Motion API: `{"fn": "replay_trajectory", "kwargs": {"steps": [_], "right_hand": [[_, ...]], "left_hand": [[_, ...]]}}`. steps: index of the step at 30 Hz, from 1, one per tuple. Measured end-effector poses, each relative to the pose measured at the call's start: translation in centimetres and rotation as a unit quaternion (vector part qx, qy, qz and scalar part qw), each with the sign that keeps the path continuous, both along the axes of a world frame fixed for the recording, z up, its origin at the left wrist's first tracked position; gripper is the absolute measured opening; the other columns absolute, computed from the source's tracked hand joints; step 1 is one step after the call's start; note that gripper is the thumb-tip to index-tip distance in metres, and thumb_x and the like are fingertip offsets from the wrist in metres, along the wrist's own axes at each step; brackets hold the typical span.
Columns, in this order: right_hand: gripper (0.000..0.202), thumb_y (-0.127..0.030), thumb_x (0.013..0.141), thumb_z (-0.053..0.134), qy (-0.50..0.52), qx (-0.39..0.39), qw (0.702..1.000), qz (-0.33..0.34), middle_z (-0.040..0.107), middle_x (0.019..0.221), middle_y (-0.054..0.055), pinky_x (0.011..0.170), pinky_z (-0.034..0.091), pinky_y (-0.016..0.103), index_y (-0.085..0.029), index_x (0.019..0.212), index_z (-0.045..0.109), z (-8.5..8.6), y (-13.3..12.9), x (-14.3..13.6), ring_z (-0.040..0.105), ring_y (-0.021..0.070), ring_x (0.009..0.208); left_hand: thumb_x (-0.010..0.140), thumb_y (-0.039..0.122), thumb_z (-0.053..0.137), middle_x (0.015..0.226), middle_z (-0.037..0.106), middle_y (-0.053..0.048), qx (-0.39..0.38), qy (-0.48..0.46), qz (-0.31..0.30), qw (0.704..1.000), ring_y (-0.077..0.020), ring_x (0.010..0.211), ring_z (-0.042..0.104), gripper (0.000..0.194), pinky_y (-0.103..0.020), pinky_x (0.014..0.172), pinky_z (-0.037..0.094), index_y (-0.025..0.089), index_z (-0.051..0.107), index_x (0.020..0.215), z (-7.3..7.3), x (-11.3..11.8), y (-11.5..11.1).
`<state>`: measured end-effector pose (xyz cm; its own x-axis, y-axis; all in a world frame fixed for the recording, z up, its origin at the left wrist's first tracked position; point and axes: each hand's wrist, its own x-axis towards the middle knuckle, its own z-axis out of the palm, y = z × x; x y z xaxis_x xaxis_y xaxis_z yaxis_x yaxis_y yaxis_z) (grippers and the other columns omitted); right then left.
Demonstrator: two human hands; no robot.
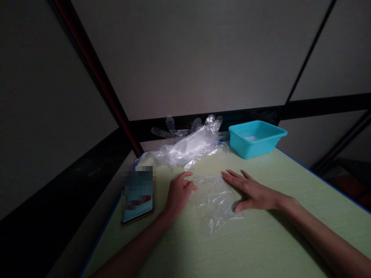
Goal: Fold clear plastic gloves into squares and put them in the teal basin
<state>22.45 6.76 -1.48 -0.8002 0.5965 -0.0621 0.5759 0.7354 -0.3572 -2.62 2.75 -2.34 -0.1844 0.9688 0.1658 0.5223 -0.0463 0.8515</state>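
Observation:
A clear, thin plastic glove or sheet [216,200] lies wrinkled on the pale green table between my hands. My right hand [249,191] rests flat with its fingers spread over the plastic's right edge. At the plastic's left edge is my left hand [181,191], its fingers loosely curved and apart, holding nothing that shows. Beyond them, a pile of clear plastic gloves [188,148] lies at the table's back edge, several glove fingers sticking up against the wall.
On the back right of the table [275,231] stands a turquoise plastic basin [249,146]. A phone or tablet [138,197], partly pixelated, lies near the left edge. Panelled walls rise behind and to the left.

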Motion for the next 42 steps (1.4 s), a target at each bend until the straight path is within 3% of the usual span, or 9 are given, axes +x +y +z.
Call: {"fn": "replay_trajectory", "kwargs": {"steps": [14,27,34,37,39,42], "right_hand": [[0.091,-0.064,0.068,0.048,0.011,-0.002,1.0,0.006,0.009,0.142,0.009,0.098,0.004,0.058,-0.023,0.136,0.004,0.4,-0.1,0.5,0.004,0.0283,0.129],[0.097,-0.064,0.066,0.051,-0.011,-0.024,1.0,0.016,0.006,0.143,0.01,0.1,-0.005,0.054,-0.019,0.136,0.003,0.0,-0.2,0.6,0.001,0.0289,0.129],[0.09,-0.063,0.071,0.045,0.009,0.024,1.0,0.004,0.002,0.142,0.011,0.102,0.005,0.051,-0.018,0.137,0.004,0.6,-0.6,0.2,0.004,0.0263,0.129],[0.079,-0.059,0.079,0.035,0.028,0.088,0.995,-0.024,0.007,0.142,0.012,0.103,0.011,0.047,-0.016,0.137,0.004,0.6,-1.4,-1.1,0.008,0.0231,0.129],[0.074,-0.057,0.081,0.031,0.031,0.129,0.991,-0.033,0.011,0.141,0.013,0.103,0.015,0.047,-0.014,0.137,0.008,0.2,-1.9,-2.1,0.009,0.0231,0.129],[0.073,-0.056,0.083,0.029,0.022,0.167,0.985,-0.023,0.014,0.14,0.016,0.103,0.016,0.045,-0.009,0.136,0.013,-0.7,-2.4,-3.2,0.009,0.0236,0.129]], "left_hand": [[0.062,0.02,0.043,0.054,0.065,0.001,-0.001,0.005,0.005,1.0,-0.0084,0.032,0.037,0.022,-0.018,0.036,0.022,0.015,0.053,0.081,0.3,0.1,-0.1],[0.063,0.019,0.043,0.054,0.064,0.001,-0.002,0.009,0.005,1.0,-0.0082,0.033,0.035,0.019,-0.018,0.036,0.022,0.016,0.053,0.08,0.2,0.1,0.0],[0.067,0.017,0.044,0.056,0.063,0.003,0.019,0.024,-0.008,1.0,-0.0095,0.037,0.042,0.019,-0.019,0.038,0.028,0.017,0.049,0.085,0.1,-0.2,0.0],[0.07,0.018,0.044,0.075,0.065,-0.001,0.075,0.106,-0.018,0.991,-0.0117,0.052,0.054,0.023,-0.022,0.05,0.041,0.016,0.05,0.092,0.6,0.5,-0.8],[0.07,0.018,0.046,0.103,0.06,-0.007,0.115,0.202,-0.071,0.97,-0.017,0.082,0.059,0.032,-0.028,0.074,0.044,0.015,0.05,0.102,1.0,1.3,-1.5],[0.075,0.033,0.049,0.135,0.032,-0.012,0.129,0.327,-0.198,0.915,-0.0236,0.124,0.029,0.055,-0.034,0.101,0.026,0.01,0.037,0.123,1.5,2.8,-2.2]]}}
